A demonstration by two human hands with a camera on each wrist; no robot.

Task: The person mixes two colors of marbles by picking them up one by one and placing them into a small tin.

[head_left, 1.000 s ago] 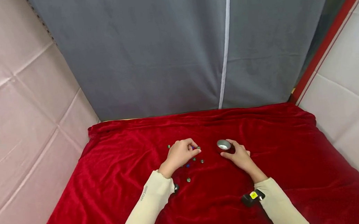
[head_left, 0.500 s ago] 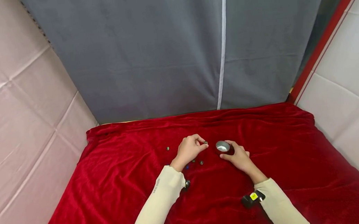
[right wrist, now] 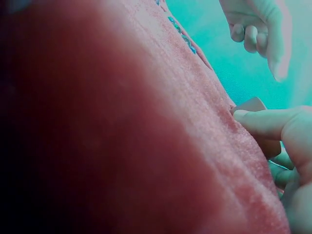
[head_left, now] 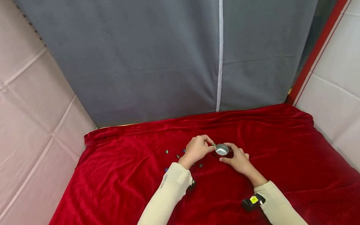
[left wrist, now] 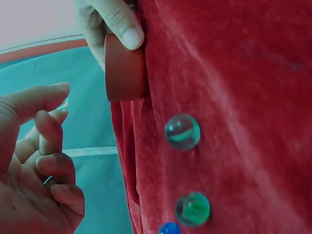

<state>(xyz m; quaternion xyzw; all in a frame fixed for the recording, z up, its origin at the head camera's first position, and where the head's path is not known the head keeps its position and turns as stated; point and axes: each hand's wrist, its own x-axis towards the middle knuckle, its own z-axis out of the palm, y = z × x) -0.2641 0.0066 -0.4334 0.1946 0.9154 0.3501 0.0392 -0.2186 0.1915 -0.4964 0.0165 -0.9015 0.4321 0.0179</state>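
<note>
Head view: left hand (head_left: 197, 149) pinches small glass marble (head_left: 214, 144) at rim of small red metal-lined cup (head_left: 222, 149); right hand (head_left: 238, 158) grips cup. Best release low, over centre, cup steadied.

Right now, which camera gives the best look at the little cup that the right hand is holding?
The head view: it shows the cup whole, with its silvery inside, between both hands. The left wrist view shows only its reddish side wall under a fingertip; the right wrist view shows just a corner.
</note>
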